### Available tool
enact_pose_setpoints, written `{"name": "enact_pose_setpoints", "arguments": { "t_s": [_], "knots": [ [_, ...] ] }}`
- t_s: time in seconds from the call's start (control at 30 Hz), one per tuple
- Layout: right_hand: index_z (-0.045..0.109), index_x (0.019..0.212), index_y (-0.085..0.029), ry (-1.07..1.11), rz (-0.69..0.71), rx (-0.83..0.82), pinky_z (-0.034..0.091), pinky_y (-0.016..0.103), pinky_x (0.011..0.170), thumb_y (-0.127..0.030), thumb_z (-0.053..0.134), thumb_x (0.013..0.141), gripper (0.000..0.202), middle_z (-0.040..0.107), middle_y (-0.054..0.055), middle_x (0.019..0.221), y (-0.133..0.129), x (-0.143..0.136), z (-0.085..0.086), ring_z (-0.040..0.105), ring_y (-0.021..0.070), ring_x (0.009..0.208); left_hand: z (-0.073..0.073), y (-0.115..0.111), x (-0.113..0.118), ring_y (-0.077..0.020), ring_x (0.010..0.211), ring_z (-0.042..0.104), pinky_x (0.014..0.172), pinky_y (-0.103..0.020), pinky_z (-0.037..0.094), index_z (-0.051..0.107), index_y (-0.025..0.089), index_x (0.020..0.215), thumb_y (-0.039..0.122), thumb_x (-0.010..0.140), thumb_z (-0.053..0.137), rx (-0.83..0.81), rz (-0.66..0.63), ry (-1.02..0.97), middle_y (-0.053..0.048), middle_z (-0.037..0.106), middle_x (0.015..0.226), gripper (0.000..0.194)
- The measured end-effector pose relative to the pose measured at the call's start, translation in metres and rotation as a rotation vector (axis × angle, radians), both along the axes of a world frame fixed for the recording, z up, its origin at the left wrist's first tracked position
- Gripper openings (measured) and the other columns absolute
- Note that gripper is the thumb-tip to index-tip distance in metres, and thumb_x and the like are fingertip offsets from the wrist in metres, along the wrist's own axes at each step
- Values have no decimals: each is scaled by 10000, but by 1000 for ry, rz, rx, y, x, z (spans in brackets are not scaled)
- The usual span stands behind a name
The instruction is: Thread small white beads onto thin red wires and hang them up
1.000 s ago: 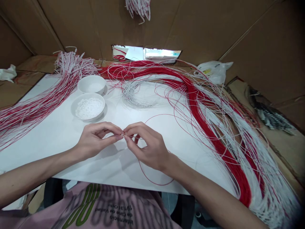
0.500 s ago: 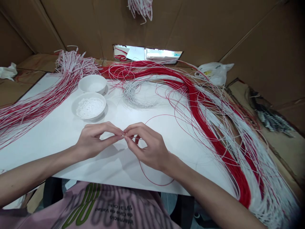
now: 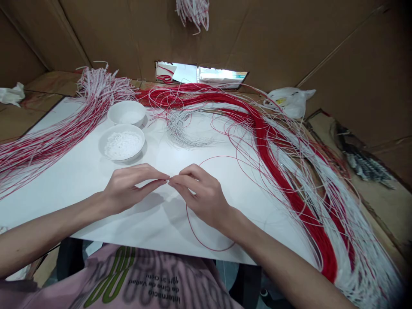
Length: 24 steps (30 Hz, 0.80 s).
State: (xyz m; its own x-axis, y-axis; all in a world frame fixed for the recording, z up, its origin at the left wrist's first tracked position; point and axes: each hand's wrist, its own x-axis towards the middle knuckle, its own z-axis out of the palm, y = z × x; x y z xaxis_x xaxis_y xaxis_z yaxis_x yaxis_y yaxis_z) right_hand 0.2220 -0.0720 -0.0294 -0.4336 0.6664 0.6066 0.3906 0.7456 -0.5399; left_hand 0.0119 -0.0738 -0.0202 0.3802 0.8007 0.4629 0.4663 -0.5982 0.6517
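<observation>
Over the white table my left hand (image 3: 128,186) is closed in a pinch, its fingertips meeting those of my right hand. What it grips is a tiny white piece, mostly hidden. My right hand (image 3: 202,193) pinches a thin red cord (image 3: 206,246), which loops below it toward the table's front edge; another thin strand curves away behind it. Behind my left hand stands a white bowl of small white pieces (image 3: 122,145), and a second white bowl (image 3: 127,113) sits just beyond, with little visible inside.
Long red and white cords (image 3: 273,154) sweep across the back and down the right. A bundle of cords with white-beaded ends (image 3: 99,88) lies left. Grey strands (image 3: 180,131) coil mid-table. Cardboard walls (image 3: 289,43) enclose the back; a plastic bag (image 3: 289,103) lies back right.
The right hand's fingers have drawn closer together, and its fingertips have shifted slightly. The view has moved slightly.
</observation>
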Motion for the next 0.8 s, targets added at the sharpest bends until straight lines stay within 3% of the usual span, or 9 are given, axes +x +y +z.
{"name": "enact_pose_setpoints", "arguments": {
  "t_s": [0.37, 0.6, 0.8],
  "knots": [
    [651, 932, -172, 38, 29, 18, 527, 283, 665, -150, 590, 920, 66, 637, 54, 829, 3, -2, -5, 606, 149, 748, -3, 1, -2, -163, 816, 712, 751, -274, 572, 697, 251, 1043, 148, 854, 645, 7, -63, 27, -13, 763, 934, 221],
    [625, 933, -185, 8, 27, -19, 511, 293, 668, -130, 531, 915, 111, 605, 51, 838, 3, -3, -4, 582, 155, 754, -5, 0, 2, -146, 773, 693, 718, -255, 556, 687, 216, 1000, 127, 832, 653, 57, -34, -6, -16, 750, 878, 193],
    [573, 795, -173, -168, -142, -102, 457, 329, 694, -75, 535, 790, 106, 531, 52, 818, 14, 7, -3, 517, 192, 788, -1, 5, 1, -112, 697, 652, 675, -227, 526, 671, 181, 936, 139, 823, 675, 117, 109, 24, -10, 724, 836, 121]
  ]
}}
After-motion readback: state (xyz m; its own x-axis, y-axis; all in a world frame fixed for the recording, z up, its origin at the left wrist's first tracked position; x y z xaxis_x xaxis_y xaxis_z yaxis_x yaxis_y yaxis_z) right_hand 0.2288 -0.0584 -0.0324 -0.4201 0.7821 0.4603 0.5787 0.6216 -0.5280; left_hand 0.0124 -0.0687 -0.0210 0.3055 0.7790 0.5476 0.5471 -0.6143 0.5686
